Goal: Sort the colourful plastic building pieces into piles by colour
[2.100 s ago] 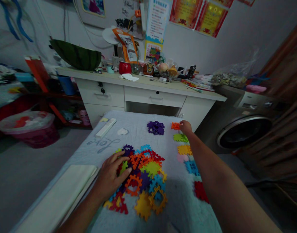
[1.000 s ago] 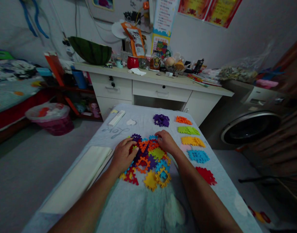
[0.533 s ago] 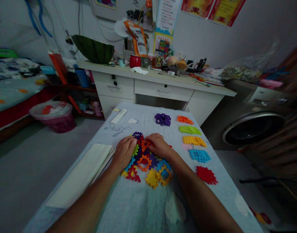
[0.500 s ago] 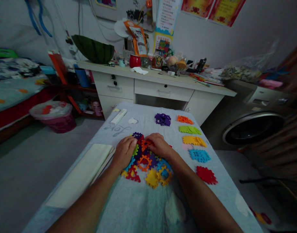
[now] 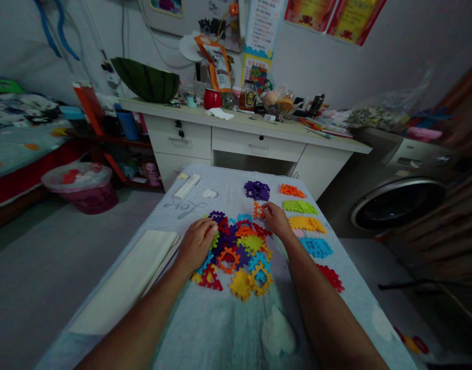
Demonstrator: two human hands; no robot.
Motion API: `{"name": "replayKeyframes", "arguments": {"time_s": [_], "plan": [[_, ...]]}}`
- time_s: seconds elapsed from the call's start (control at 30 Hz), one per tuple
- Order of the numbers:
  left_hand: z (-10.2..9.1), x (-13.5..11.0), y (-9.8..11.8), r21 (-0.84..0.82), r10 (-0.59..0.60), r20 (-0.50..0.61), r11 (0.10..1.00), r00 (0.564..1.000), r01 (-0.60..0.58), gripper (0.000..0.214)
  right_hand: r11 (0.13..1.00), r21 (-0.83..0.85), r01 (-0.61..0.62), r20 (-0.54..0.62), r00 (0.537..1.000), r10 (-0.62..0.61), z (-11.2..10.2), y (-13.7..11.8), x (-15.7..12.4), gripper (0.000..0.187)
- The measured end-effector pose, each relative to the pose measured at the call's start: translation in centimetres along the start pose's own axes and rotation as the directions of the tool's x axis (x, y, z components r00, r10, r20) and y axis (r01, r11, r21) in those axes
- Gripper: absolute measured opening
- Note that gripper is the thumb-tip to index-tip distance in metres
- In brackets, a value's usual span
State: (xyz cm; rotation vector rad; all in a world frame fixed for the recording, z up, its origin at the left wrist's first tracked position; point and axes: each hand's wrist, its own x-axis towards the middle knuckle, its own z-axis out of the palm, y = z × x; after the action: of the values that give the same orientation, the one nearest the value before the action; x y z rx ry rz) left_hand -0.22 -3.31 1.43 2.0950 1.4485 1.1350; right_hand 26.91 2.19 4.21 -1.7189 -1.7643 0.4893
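A heap of mixed coloured toothed plastic tiles [image 5: 238,252] lies mid-table on a pale blue cloth [image 5: 220,329]. My left hand [image 5: 195,244] rests curled on the heap's left edge, touching the tiles. My right hand [image 5: 276,218] is lifted off the heap's far right side and pinches a small orange tile [image 5: 258,209]. Along the right side lie sorted stacks: purple [image 5: 257,190], orange [image 5: 292,191], green [image 5: 299,206], yellow [image 5: 307,223], blue [image 5: 316,247] and red [image 5: 331,277], the red partly hidden by my right forearm.
A folded cream cloth [image 5: 124,280] lies at the table's left edge. A white remote [image 5: 186,186] sits at the far left. Beyond stand a cluttered white desk [image 5: 255,139], a washing machine [image 5: 397,203], a pink bin [image 5: 79,185] and a bed [image 5: 16,144].
My right hand came back from the orange stack to the heap, dug into it beside the left hand, and now has lifted away to the far right holding an orange tile.
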Motion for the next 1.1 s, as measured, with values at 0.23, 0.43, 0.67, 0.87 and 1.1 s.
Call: {"name": "replayKeyframes", "arguments": {"time_s": [0.23, 0.43, 0.67, 0.87, 1.1], "plan": [[0.0, 0.0, -0.1, 0.003, 0.001, 0.003, 1.0, 1.0, -0.001, 0.039, 0.963, -0.268, 0.0, 0.087, 0.996, 0.024, -0.5, 1.1, 0.0, 0.017], [0.1, 0.0, -0.2, 0.015, -0.001, -0.007, 1.0, 1.0, 0.001, 0.039, 0.941, -0.338, 0.027, 0.163, 0.986, 0.03, -0.8, 1.5, -0.1, 0.032], [0.2, 0.0, -0.6, 0.031, -0.002, 0.0, 1.0, 1.0, 0.002, 0.038, 0.959, -0.283, 0.019, 0.163, 0.986, 0.029, -2.0, 0.2, -0.3, 0.022], [0.3, -0.1, -0.8, 0.038, -0.011, 0.002, 0.999, 1.0, 0.011, 0.038, 0.969, -0.237, 0.072, 0.082, 0.995, -0.054, -5.2, 0.3, 2.2, 0.015], [0.1, 0.0, -0.3, 0.03, -0.037, 0.008, 0.999, 0.999, 0.037, 0.038, 0.897, -0.442, -0.016, -0.018, 1.0, 0.01, -7.9, 4.2, 7.2, 0.02]]}}
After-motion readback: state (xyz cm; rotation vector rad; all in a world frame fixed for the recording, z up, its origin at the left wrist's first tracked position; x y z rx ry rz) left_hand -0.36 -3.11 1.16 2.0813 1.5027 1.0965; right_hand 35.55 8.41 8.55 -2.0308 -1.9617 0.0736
